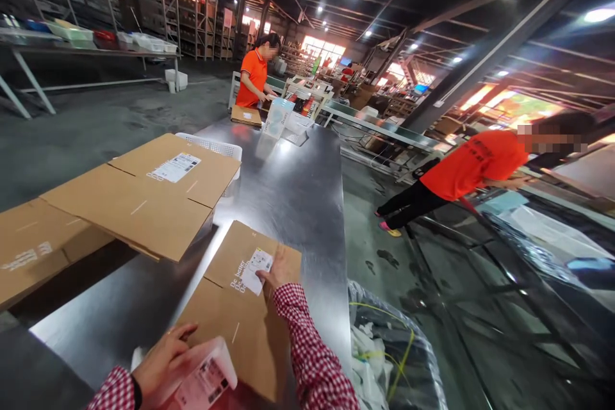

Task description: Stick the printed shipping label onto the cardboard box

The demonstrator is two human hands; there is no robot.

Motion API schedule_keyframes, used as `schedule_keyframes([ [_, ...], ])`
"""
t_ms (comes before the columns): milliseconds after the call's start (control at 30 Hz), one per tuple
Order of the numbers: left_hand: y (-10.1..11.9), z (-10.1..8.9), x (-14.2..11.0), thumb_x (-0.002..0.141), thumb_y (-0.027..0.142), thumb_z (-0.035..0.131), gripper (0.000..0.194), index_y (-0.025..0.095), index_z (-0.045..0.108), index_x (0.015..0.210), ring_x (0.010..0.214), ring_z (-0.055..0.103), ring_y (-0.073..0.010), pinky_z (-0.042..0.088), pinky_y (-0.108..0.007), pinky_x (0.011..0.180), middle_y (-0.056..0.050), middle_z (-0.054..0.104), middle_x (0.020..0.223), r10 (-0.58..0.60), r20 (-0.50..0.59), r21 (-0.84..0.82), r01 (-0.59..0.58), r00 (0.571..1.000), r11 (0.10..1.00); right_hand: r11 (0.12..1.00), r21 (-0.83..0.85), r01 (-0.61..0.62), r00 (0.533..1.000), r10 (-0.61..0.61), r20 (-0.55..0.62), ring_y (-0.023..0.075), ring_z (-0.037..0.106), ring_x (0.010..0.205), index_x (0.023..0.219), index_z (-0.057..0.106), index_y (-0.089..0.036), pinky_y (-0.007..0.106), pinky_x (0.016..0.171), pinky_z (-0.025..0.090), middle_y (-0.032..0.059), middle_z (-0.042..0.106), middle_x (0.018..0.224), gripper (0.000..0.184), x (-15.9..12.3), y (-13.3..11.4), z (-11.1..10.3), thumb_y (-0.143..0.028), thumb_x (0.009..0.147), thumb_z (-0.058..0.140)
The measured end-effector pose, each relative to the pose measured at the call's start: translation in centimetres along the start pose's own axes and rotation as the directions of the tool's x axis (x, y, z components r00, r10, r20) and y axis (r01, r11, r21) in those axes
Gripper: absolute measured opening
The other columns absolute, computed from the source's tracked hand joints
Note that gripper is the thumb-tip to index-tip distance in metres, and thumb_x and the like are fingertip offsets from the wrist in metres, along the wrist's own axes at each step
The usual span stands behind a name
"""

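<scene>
We see a long steel table [288, 192] that runs away from us, and we take it as our landmark. On its left part lies a large flat cardboard box [144, 198] with a white label, and one more brown carton [33, 250] lies left of it, over the table edge. Near us, on the table, lies a smaller closed cardboard box [240, 314]. Its long axis goes from us toward the far end of the table, leaning a little to the right. On its far half sits a white shipping label [257, 270].

The right hand [275, 272], in a red checked sleeve, lies flat with fingers spread on the box top, its fingertips touching the label edge. The left hand [161, 359] is at the near edge of the table, closed around a white label roll [204, 378] with printed barcodes. The two hands are well apart.

Right of the table stands a bin with a clear plastic bag [384, 346]. At the far end of the table a person in an orange shirt [254, 77] works, and another one [473, 163] bends right of it.
</scene>
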State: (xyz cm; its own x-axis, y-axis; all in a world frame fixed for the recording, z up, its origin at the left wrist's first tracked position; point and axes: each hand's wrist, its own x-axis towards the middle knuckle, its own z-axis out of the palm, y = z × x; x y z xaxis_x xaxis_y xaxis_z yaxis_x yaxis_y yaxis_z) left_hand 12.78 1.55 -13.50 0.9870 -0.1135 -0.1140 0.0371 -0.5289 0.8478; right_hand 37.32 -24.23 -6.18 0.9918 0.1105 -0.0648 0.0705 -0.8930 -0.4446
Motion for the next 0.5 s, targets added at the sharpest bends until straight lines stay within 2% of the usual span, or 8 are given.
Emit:
schedule_keyframes([
  [67,-0.6,0.3,0.0,0.087,0.053,0.046,0.044,0.020,0.073,0.072,0.126,0.057,-0.0290,0.047,-0.040,0.106,-0.013,0.063,0.135,0.011,-0.014,-0.023,-0.011,1.000,1.000,0.993,-0.119,0.001,0.998,-0.009,-0.068,0.0447,0.028,0.142,0.149,0.032,-0.008,0.057,0.115,0.022,0.0257,0.029,0.156,0.084,-0.9,-0.8,1.0,-0.037,0.078,0.066],
  [100,-0.9,0.5,0.0,0.087,0.052,0.047,0.043,0.020,0.072,0.072,0.125,0.058,-0.0286,0.048,-0.040,0.105,-0.013,0.063,0.134,0.015,-0.030,-0.041,-0.016,0.999,0.999,0.986,-0.153,0.058,0.997,-0.066,-0.051,0.0425,0.023,0.145,0.149,0.034,-0.009,0.057,0.117,0.015,0.0233,0.028,0.157,0.076,-1.4,-1.3,1.9,-0.040,0.085,0.059],
  [167,-1.3,0.6,0.1,0.087,0.050,0.048,0.039,0.022,0.071,0.073,0.124,0.058,-0.0278,0.050,-0.039,0.103,-0.012,0.064,0.133,0.018,-0.063,-0.077,-0.023,0.998,0.997,0.964,-0.145,0.224,0.974,-0.216,0.067,0.0343,0.018,0.149,0.149,0.038,-0.015,0.053,0.120,0.007,0.0155,0.028,0.159,0.065,-2.0,-2.3,3.6,-0.045,0.093,0.046],
  [233,-1.3,0.5,0.1,0.087,0.049,0.050,0.036,0.023,0.070,0.075,0.124,0.058,-0.0286,0.050,-0.042,0.103,-0.011,0.065,0.132,0.006,-0.073,-0.080,-0.012,0.997,0.997,0.953,-0.120,0.280,0.954,-0.261,0.150,0.0283,0.019,0.150,0.148,0.041,-0.022,0.051,0.121,0.005,0.0095,0.031,0.159,0.060,-1.8,-2.5,4.5,-0.049,0.094,0.044],
  [300,-0.9,0.0,0.3,0.087,0.048,0.049,0.035,0.023,0.070,0.074,0.125,0.058,-0.0301,0.047,-0.044,0.106,-0.011,0.065,0.132,-0.022,-0.044,-0.037,0.020,0.999,0.999,0.971,-0.133,0.197,0.975,-0.179,0.131,0.0297,0.021,0.149,0.147,0.042,-0.021,0.055,0.120,0.006,0.0122,0.031,0.159,0.058,-0.9,-1.5,4.2,-0.046,0.094,0.041],
  [367,-0.4,-0.6,0.7,0.085,0.049,0.050,0.036,0.022,0.070,0.073,0.124,0.058,-0.0312,0.044,-0.044,0.108,-0.010,0.065,0.132,-0.050,-0.009,0.015,0.051,0.999,0.999,0.994,-0.106,-0.012,1.000,0.013,0.008,0.0329,0.019,0.149,0.146,0.042,-0.014,0.059,0.118,0.008,0.0192,0.029,0.158,0.059,-0.1,0.9,2.7,-0.042,0.094,0.040],
  [433,-0.1,-1.1,1.1,0.086,0.052,0.047,0.040,0.022,0.072,0.075,0.123,0.059,-0.0320,0.043,-0.044,0.109,-0.011,0.066,0.131,-0.073,-0.012,0.052,0.074,0.997,0.996,0.967,0.011,-0.256,0.957,0.255,-0.141,0.0373,0.022,0.147,0.142,0.045,-0.007,0.064,0.114,0.014,0.0274,0.031,0.155,0.065,-0.3,3.8,0.7,-0.045,0.090,0.040],
  [500,-0.2,-1.1,1.6,0.089,0.058,0.039,0.053,0.021,0.074,0.077,0.129,0.054,-0.0347,0.040,-0.046,0.111,-0.014,0.060,0.138,-0.098,-0.064,0.072,0.103,0.993,0.992,0.921,0.124,-0.369,0.900,0.387,-0.199,0.0450,0.039,0.138,0.132,0.055,-0.002,0.071,0.105,0.026,0.0365,0.044,0.142,0.073,-1.6,6.5,-0.8,-0.056,0.084,0.039],
])
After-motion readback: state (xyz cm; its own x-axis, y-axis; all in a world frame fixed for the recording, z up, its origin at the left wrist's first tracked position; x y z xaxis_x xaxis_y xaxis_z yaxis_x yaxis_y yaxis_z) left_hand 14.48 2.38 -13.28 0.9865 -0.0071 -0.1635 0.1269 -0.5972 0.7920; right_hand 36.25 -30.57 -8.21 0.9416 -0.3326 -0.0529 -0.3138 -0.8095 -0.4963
